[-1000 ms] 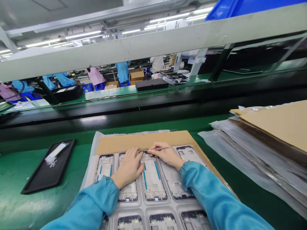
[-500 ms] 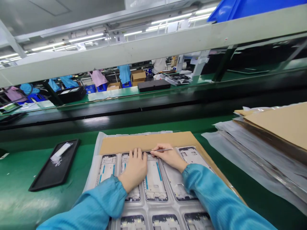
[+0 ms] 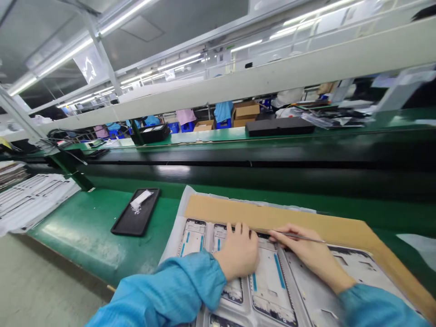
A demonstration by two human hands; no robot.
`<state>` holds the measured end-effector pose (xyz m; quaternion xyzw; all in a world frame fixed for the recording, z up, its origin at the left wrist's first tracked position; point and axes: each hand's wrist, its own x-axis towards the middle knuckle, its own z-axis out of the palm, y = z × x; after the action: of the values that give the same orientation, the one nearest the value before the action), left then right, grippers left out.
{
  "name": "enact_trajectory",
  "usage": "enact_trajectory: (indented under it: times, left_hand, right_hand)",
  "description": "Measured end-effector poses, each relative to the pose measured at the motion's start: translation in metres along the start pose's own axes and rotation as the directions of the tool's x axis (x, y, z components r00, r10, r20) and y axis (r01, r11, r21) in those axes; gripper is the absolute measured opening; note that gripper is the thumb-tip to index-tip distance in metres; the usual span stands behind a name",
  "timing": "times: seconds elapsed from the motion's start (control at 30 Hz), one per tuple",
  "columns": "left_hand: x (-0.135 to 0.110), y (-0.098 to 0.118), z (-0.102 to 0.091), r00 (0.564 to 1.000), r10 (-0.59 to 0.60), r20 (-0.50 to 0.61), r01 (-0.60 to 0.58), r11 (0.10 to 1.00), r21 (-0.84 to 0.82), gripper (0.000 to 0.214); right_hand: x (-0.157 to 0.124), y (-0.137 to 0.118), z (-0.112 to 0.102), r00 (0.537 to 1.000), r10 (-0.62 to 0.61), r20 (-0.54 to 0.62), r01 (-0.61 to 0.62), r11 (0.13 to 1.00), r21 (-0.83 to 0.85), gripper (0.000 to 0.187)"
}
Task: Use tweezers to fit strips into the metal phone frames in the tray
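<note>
My left hand (image 3: 240,250) lies with fingers extended over the top of a phone frame (image 3: 272,281), which has blue strips along its sides. Pinched like a pen in my right hand (image 3: 303,247) are thin metal tweezers (image 3: 304,237). Their working tip, at the upper edge of that same frame, is hidden by my fingers. The frame sits in a moulded clear plastic tray (image 3: 247,297) among several others. Another phone frame (image 3: 193,236) shows left of my left hand, and a larger metal frame (image 3: 354,263) lies partly under my right forearm.
Brown cardboard (image 3: 272,213) lies beneath the plastic tray. To the left, a black tray (image 3: 131,220) holds a white strip (image 3: 141,199) and tiny pale pieces. White sheets (image 3: 34,200) are stacked at the far left. A dark ledge (image 3: 211,175) runs behind the green bench (image 3: 85,227).
My view has turned left, so the bench things appear farther right and the white stack has come into sight. Both hands stay near the same frame's top edge, tweezers still held.
</note>
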<state>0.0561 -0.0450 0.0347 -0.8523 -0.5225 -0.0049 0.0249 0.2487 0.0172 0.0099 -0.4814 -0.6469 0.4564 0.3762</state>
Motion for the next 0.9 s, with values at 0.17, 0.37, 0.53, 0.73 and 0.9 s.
enact_trajectory:
  times: [0.17, 0.37, 0.53, 0.73, 0.9]
  left_hand:
    - [0.010, -0.002, -0.004, 1.000, 0.021, -0.008, -0.022, 0.995, -0.095, 0.037]
    - [0.001, -0.050, -0.018, 0.999, 0.019, -0.047, -0.034, 0.941, -0.337, 0.044]
    - [-0.123, -0.176, -0.026, 0.836, -0.522, -0.170, 0.384, 0.776, -0.500, 0.034]
    - [-0.221, -0.286, -0.011, 0.452, -0.886, -0.102, 0.734, 0.434, -0.522, 0.009]
    - [-0.211, -0.300, 0.014, 0.443, -0.891, -0.097, 0.770, 0.433, -0.469, 0.008]
  right_hand:
    - [0.004, -0.004, 0.000, 0.989, 0.086, -0.124, -0.079, 0.995, 0.061, 0.050]
    - [0.011, -0.011, 0.008, 0.964, 0.212, -0.159, -0.193, 0.973, 0.125, 0.054]
    - [0.016, -0.007, 0.012, 0.975, 0.166, -0.147, -0.148, 0.981, 0.129, 0.050]
    - [0.024, -0.008, 0.020, 0.980, 0.170, -0.107, -0.157, 0.980, 0.123, 0.054]
    - [0.024, -0.010, 0.019, 0.975, 0.202, -0.095, -0.188, 0.971, 0.146, 0.058]
